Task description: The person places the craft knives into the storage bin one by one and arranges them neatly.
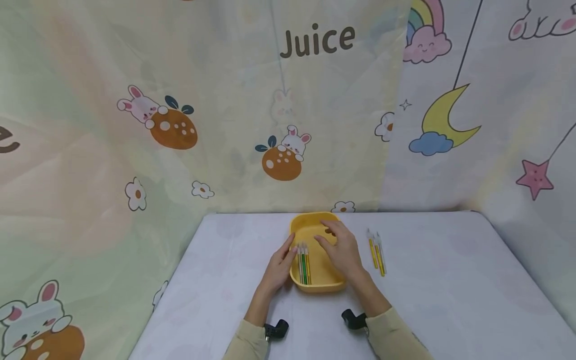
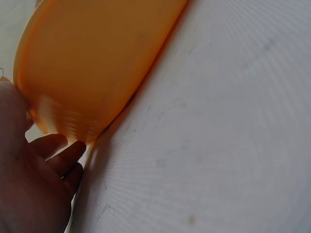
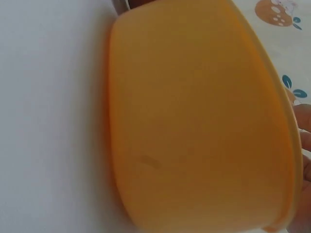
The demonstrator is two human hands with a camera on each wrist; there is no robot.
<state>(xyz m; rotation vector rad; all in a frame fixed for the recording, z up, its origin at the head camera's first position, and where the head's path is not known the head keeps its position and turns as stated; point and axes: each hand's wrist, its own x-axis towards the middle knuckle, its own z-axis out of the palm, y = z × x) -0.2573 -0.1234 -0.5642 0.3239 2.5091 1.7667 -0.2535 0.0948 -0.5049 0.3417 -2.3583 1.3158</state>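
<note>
A yellow plastic tray (image 1: 321, 287) with rounded corners stands on the white table. Inside, along its left wall, several pencils (image 1: 303, 267) with green, yellow and grey bodies lie side by side. My left hand (image 1: 275, 270) holds the tray's left side, thumb by the rim; in the left wrist view its fingertips (image 2: 75, 151) meet the outer wall. Over the tray's right half is my right hand (image 1: 344, 250), thumb and index finger spread apart with nothing between them. The right wrist view shows mostly the tray's outer wall (image 3: 199, 116), with fingers (image 3: 305, 141) beyond the rim.
Right of the tray, several more pencils (image 1: 380, 262) with yellow and whitish bodies lie close together on the table (image 1: 441, 290). Black wrist cameras sit at both sleeves, the left camera (image 1: 276, 329) and right camera (image 1: 353, 319). A printed cloth backdrop (image 1: 234, 100) hangs behind the table's far edge.
</note>
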